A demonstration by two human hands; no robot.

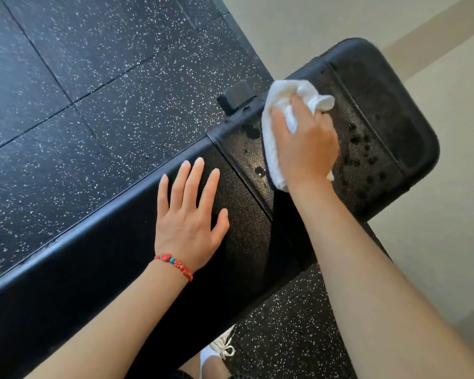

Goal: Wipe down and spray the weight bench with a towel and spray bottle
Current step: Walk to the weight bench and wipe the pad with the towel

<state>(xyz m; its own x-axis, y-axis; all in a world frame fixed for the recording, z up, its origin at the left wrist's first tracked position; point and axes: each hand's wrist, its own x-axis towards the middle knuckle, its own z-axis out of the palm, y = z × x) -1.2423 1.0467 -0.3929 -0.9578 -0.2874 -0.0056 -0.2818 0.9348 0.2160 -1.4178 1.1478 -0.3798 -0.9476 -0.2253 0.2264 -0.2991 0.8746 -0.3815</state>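
- The floor (pixel 93 105), black speckled rubber tiles, lies around the bench; I see no spray bottle anywhere in view, so I judge spraying is not the step in hand.
- The bench (pixel 93 258) runs from the lower left up to its far end at the upper right. Dark wet spots sit on the end panel, mostly toward its right edge and a few by the seam.
- My right hand (pixel 307 149) is pressed flat on the towel, fingers curled over its bunched top, on the wet end panel.
- My left hand (pixel 189 214) lies spread and empty, palm down, on the dry middle section near the seam, bracing me.
- The towel (pixel 274 149), white and crumpled, touches the pad near the left edge of the end panel.
- To wipe well I would keep even pressure, sweep toward the right edge where the drops cluster, then run along the seam so nothing pools there.
- A red bead bracelet (pixel 174 263) circles my left wrist.
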